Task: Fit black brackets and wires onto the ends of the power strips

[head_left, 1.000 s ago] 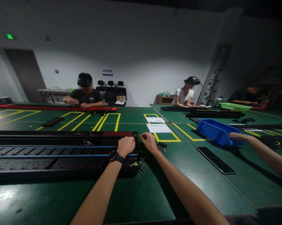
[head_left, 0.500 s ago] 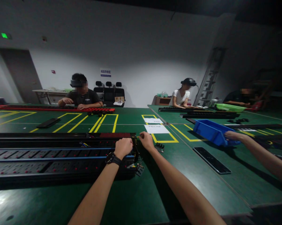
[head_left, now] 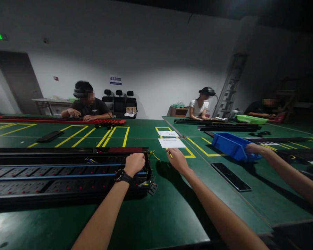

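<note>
Long black power strips (head_left: 68, 185) with rows of sockets, red dots and blue edges lie at the left. My left hand (head_left: 135, 164), with a watch at its wrist, is closed at the right end of the upper strip; its fingertips are hidden. Thin yellow wires (head_left: 153, 155) stick out of that end. Below them, a small black end piece (head_left: 153, 188) hangs at the lower strip's end. My right hand (head_left: 177, 159) is low over the table right of the wires, fingers bent down and together; what they hold, if anything, is hidden.
White paper labels (head_left: 171, 143) lie beyond my right hand. To the right are a black phone (head_left: 231, 177) and a blue bin (head_left: 230, 147), with another person's hand (head_left: 254, 149) at its side. People work across the green table (head_left: 161, 218).
My right hand has left the strip's end and moved right, over the spot where a small black part lay. The yellow wires now show uncovered. My left hand stays at the strip.
</note>
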### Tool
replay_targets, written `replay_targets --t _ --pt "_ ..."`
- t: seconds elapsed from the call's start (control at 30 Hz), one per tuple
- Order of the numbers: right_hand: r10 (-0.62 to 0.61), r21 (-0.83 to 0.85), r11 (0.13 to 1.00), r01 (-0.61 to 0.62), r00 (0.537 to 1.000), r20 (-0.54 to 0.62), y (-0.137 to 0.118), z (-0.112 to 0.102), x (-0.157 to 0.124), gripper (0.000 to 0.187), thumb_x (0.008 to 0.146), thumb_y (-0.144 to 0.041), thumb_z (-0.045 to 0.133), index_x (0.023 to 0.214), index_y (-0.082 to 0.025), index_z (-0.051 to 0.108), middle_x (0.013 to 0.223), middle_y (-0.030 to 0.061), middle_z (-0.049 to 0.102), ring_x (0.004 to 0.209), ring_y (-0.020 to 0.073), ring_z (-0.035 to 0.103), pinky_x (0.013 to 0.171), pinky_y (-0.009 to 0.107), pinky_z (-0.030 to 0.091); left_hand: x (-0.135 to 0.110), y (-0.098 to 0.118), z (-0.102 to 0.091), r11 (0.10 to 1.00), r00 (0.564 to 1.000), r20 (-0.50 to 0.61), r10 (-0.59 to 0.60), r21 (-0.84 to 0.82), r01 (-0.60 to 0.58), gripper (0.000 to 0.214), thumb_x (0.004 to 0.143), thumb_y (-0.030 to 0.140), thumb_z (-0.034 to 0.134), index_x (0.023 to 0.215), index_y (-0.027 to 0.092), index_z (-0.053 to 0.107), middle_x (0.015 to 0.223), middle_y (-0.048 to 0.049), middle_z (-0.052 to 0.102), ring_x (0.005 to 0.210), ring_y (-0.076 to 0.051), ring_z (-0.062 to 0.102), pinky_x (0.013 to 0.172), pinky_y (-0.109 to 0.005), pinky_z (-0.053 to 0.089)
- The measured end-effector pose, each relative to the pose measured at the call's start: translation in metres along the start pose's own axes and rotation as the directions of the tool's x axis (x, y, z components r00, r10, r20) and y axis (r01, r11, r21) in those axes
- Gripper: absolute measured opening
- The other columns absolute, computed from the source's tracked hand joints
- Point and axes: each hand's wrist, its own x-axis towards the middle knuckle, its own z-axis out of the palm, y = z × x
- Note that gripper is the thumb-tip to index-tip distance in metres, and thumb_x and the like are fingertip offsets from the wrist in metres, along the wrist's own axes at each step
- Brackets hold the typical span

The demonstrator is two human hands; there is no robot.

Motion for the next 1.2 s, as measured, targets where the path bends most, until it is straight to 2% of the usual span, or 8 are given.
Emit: replay_targets --t 0.13,0.3,0.43,0.57,0.67,0.8,0.97,1.2 --pt "-0.065 -0.061 0.996 0.071 0.992 0.104 0.025 -0.018 -0.020 0.028 0.100 -0.022 0.046 0.106 -0.018 0.073 0.104 0.0106 0.074 0.103 0.0251 0.061 0.090 0.032 0.044 0.001 0.000 0.000 1.000 1.000 -0.004 -0.009 0.023 0.009 0.033 0.092 0.027 0.043 0.102 0.027 0.075 0.108 -0.0078 0.077 0.099 -0.027 0.071 0.087 -0.037 0.053" --pt "-0.050 0.006 0.999 0.050 0.973 0.226 0.032 -0.020 -0.029 0.035 0.099 -0.043 0.052 0.116 -0.019 0.071 0.104 0.0116 0.074 0.099 0.0259 0.065 0.087 0.033 0.046 0.005 -0.002 0.000 0.999 1.000 0.006 -0.018 0.032 0.017 0.033 0.091 0.029 0.043 0.102 0.030 0.074 0.108 -0.0064 0.077 0.099 -0.027 0.071 0.086 -0.036 0.052" --pt "-0.038 0.079 0.997 0.024 0.984 0.175 0.038 -0.021 -0.028 0.037 0.092 -0.036 0.061 0.124 -0.018 0.069 0.116 0.0129 0.069 0.106 0.0259 0.063 0.093 0.034 0.046 0.007 -0.003 -0.002 0.999 1.000 0.022 -0.015 0.041 0.014 0.034 0.091 0.030 0.042 0.104 0.030 0.074 0.109 -0.0067 0.076 0.100 -0.028 0.071 0.084 -0.037 0.052" --pt "0.011 0.148 0.988 -0.037 0.986 0.169 0.046 -0.023 -0.026 0.029 0.087 -0.013 0.058 0.110 -0.019 0.075 0.108 0.0089 0.070 0.098 0.0200 0.065 0.088 0.028 0.047 0.007 -0.002 -0.004 0.999 0.999 0.038 -0.021 0.048 0.019 0.034 0.091 0.031 0.042 0.105 0.030 0.073 0.110 -0.0066 0.076 0.102 -0.029 0.070 0.085 -0.037 0.052" --pt "0.028 0.180 0.982 -0.062 0.982 0.186 0.052 -0.021 -0.025 0.030 0.089 -0.008 0.054 0.105 -0.018 0.077 0.103 0.0091 0.073 0.095 0.0200 0.066 0.088 0.028 0.048 0.006 -0.002 -0.004 0.999 0.999 0.036 -0.016 0.043 0.014 0.033 0.091 0.031 0.042 0.104 0.030 0.073 0.110 -0.0062 0.076 0.103 -0.028 0.070 0.086 -0.036 0.052" --pt "0.091 0.170 0.978 -0.120 0.981 0.169 0.058 -0.014 -0.026 0.031 0.090 -0.009 0.053 0.103 -0.019 0.079 0.102 0.0100 0.074 0.098 0.0225 0.066 0.090 0.030 0.047 0.006 -0.002 -0.004 0.999 1.000 0.029 -0.011 0.043 0.010 0.033 0.091 0.031 0.042 0.102 0.030 0.073 0.109 -0.0060 0.076 0.103 -0.028 0.070 0.086 -0.037 0.052" --pt "0.132 0.108 0.982 -0.156 0.970 0.204 0.066 -0.007 -0.028 0.033 0.079 0.001 0.050 0.089 -0.016 0.077 0.099 0.0112 0.072 0.093 0.0213 0.064 0.086 0.028 0.046 0.006 -0.001 -0.005 0.998 0.999 0.040 -0.027 0.054 0.025 0.034 0.092 0.030 0.042 0.105 0.030 0.073 0.111 -0.0067 0.076 0.103 -0.027 0.070 0.087 -0.036 0.051" --pt "0.115 0.094 0.986 -0.139 0.968 0.223 0.063 -0.007 -0.030 0.014 0.081 -0.021 0.063 0.085 -0.015 0.075 0.089 0.0105 0.069 0.083 0.0217 0.061 0.075 0.027 0.043 0.006 -0.001 -0.004 0.998 0.999 0.040 -0.020 0.056 0.017 0.034 0.092 0.030 0.042 0.106 0.031 0.073 0.112 -0.0063 0.076 0.103 -0.027 0.070 0.088 -0.036 0.052"
